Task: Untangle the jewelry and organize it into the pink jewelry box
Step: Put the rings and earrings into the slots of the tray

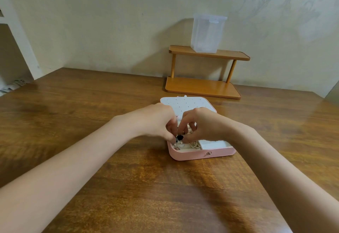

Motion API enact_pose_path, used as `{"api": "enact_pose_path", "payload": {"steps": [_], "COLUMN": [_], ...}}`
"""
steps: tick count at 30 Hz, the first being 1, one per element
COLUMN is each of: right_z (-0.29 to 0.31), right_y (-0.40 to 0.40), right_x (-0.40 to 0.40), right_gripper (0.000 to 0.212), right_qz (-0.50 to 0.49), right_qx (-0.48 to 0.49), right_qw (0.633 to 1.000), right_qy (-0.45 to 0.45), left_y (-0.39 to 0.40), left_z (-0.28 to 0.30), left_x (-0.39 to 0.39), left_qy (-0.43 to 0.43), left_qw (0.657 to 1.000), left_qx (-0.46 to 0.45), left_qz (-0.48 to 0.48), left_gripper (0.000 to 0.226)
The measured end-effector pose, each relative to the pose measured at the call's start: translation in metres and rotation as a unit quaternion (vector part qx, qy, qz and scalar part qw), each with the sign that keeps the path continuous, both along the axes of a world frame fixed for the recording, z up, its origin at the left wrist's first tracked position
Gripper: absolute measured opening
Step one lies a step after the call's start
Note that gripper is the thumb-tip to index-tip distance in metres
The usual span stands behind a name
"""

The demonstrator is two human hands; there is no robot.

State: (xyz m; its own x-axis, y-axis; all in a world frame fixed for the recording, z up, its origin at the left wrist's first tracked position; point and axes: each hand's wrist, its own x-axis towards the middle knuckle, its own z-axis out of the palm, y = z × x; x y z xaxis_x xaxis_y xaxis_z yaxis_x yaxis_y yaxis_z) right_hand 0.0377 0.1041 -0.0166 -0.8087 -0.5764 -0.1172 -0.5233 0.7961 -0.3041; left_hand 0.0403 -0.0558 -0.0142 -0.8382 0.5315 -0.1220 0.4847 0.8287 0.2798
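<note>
The pink jewelry box [218, 153] lies open on the wooden table, its white dotted lid [185, 104] tipped back. Both hands hover over its left half. My left hand [157, 120] and my right hand [200, 124] meet fingertip to fingertip and together pinch a small jewelry piece with a round black stone [180, 137]. Below it, in the front left compartment, lie silver pieces [179, 145] and a gold tangled piece [194, 144]. The front right compartment [213, 144] shows only white lining. My hands hide the box's middle.
A two-tier wooden shelf [203, 86] stands behind the box against the wall, with a translucent plastic container [207, 32] on its top tier. The table edge runs at the left, with papers [12, 86] beyond it.
</note>
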Motion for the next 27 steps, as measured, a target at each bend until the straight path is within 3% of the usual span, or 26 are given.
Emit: {"api": "enact_pose_path", "payload": {"steps": [14,23,27], "right_z": [0.002,-0.007,-0.009], "right_y": [0.007,0.011,0.007], "right_x": [-0.016,-0.015,-0.011], "right_gripper": [0.010,0.011,0.009], "right_qz": [-0.059,-0.073,-0.062], "right_qx": [-0.153,-0.175,-0.146], "right_qw": [0.986,0.981,0.986], "right_qy": [0.003,-0.032,-0.042], "left_y": [0.014,0.000,-0.001], "left_z": [-0.003,0.008,0.003], "left_x": [0.004,0.002,0.000], "left_qy": [0.088,0.071,0.070], "left_qw": [0.995,0.996,0.996], "left_qx": [-0.056,0.051,0.039], "left_qz": [0.012,0.028,0.029], "left_gripper": [0.024,0.015,0.017]}}
